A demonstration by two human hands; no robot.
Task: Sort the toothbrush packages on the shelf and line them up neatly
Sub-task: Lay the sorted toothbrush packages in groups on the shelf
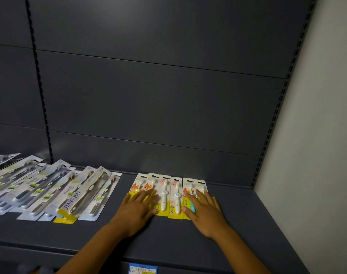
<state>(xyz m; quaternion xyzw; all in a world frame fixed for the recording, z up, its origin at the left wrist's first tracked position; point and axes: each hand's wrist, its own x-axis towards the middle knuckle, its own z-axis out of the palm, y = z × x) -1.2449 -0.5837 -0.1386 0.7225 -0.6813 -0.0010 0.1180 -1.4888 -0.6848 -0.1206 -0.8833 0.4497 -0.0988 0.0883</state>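
Shelf dark grey, wall perhaps white — hands flat, fingers spread, on packages.

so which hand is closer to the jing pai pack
Left. The left hand lies flat on the small yellow packs just right of the jing pai pack, with bare shelf between. The right hand lies further right, across that row.

Left hand hides fox packages' lower halves.
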